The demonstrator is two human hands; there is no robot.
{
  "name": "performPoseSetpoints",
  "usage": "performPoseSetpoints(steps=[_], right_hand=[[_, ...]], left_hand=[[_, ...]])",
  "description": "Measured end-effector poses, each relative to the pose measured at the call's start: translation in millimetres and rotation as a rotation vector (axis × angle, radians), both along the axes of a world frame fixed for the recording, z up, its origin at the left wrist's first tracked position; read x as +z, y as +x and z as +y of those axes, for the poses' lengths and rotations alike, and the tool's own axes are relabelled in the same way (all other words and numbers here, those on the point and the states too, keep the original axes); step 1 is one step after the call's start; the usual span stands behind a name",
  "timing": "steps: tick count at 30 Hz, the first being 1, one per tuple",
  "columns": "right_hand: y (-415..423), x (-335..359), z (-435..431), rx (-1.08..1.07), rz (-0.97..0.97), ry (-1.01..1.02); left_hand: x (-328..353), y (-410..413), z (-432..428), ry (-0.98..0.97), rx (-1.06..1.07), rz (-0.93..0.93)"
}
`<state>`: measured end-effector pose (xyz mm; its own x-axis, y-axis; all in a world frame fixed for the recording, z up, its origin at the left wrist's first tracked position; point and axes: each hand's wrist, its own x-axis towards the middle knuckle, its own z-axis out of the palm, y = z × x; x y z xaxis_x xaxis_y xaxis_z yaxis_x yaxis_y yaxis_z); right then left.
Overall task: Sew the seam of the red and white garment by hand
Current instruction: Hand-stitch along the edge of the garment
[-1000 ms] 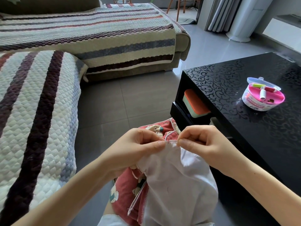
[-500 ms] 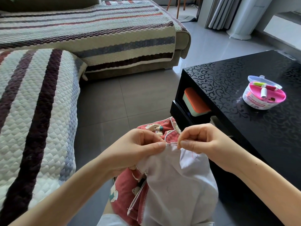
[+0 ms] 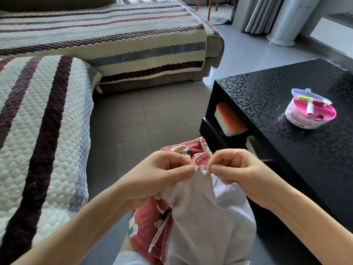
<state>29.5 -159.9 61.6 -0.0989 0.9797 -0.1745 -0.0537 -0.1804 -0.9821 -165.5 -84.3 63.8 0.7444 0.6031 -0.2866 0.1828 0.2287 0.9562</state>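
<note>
The red and white garment (image 3: 202, 222) hangs bunched in front of me, white lining outward, red printed side at the left and top. My left hand (image 3: 162, 176) pinches the seam edge between thumb and forefinger. Just to its right, my right hand (image 3: 240, 173) pinches a thin needle (image 3: 208, 168) at the same seam, with a short stretch of hem taut between the two hands. A bit of red thread shows on the white cloth below my right thumb.
A black glossy coffee table (image 3: 286, 104) stands at the right with a round pink sewing kit (image 3: 310, 111) on top and an orange-lidded box (image 3: 228, 119) on its shelf. A striped quilted sofa (image 3: 47, 121) fills the left and back. Grey tiled floor (image 3: 143, 115) lies between.
My hands and the seam stay in nearly the same place. My right hand has shifted slightly right and curled tighter, so a little more hem shows between the hands.
</note>
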Motion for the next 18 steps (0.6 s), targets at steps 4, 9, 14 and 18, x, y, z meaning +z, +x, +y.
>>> performPoseSetpoints(steps=[4,9,14,18], right_hand=[[-9.2,-12.6,-3.4,-0.042,0.155,0.004],[-16.5,-19.6,-8.5,-0.072,0.184,0.073],[-11.7,-14.7,-10.2,-0.097,0.116,0.081],[-9.9,-10.7,-11.3,-0.1,0.098,0.096]], left_hand=[[-1.1,0.8,-1.0,-0.008,0.039,-0.029],[-0.1,-0.4,-2.1,-0.042,0.069,-0.043],[2.6,-0.5,-1.2,-0.062,0.081,-0.038],[4.6,-0.6,-1.6,-0.063,0.072,-0.033]])
